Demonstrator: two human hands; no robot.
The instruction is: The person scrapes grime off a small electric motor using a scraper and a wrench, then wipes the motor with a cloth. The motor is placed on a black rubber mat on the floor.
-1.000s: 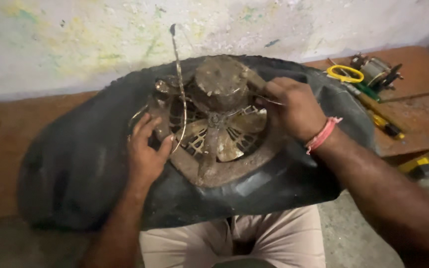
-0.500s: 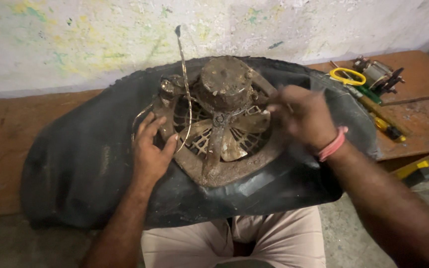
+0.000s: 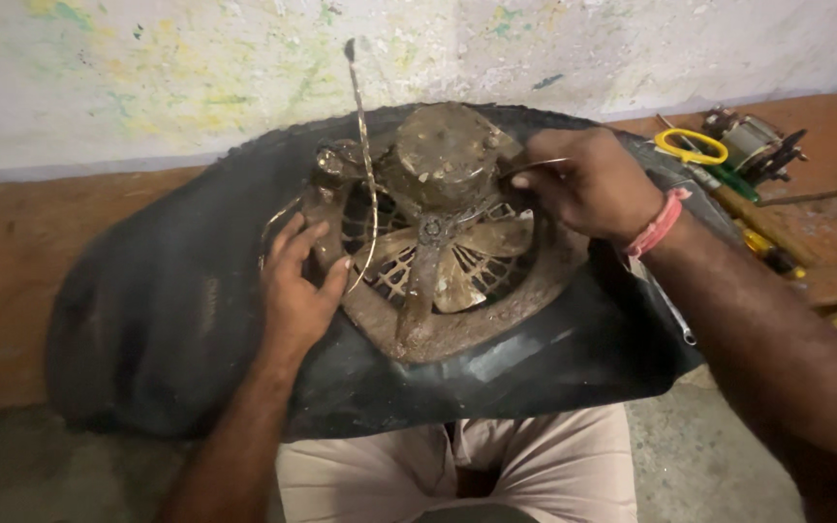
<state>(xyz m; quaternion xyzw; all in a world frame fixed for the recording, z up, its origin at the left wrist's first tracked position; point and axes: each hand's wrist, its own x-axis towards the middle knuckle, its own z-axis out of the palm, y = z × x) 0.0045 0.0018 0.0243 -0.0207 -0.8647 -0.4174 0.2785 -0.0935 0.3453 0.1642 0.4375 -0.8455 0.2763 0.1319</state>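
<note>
The rusty fan [image 3: 438, 242] lies in the middle of the frame, face up on a black rubber sheet [image 3: 167, 320] spread over my lap, with its round motor housing [image 3: 448, 155] toward the top of the picture and the blades [image 3: 467, 257] below it. It sits between my two hands, touching both.

My left hand [image 3: 297, 286] is at the fan's left rim, palm down, fingers spread and curled over the edge of the frame, bracing it rather than closing round anything. A thin bent wire [image 3: 362, 145] rises from beside that hand almost straight up toward the top of the frame.

My right hand [image 3: 588, 184] is at the fan's upper right, just beside the motor housing, fingers pinched shut on a thin metal piece whose tip points left toward the housing. What exactly it is I cannot tell. This hand is nearer the motor; the wrist bends inward, forearm running down to the lower right corner.

At the upper right, a wooden tabletop [image 3: 825, 242] carries yellow-handled scissors [image 3: 692, 147] and other tools.
</note>
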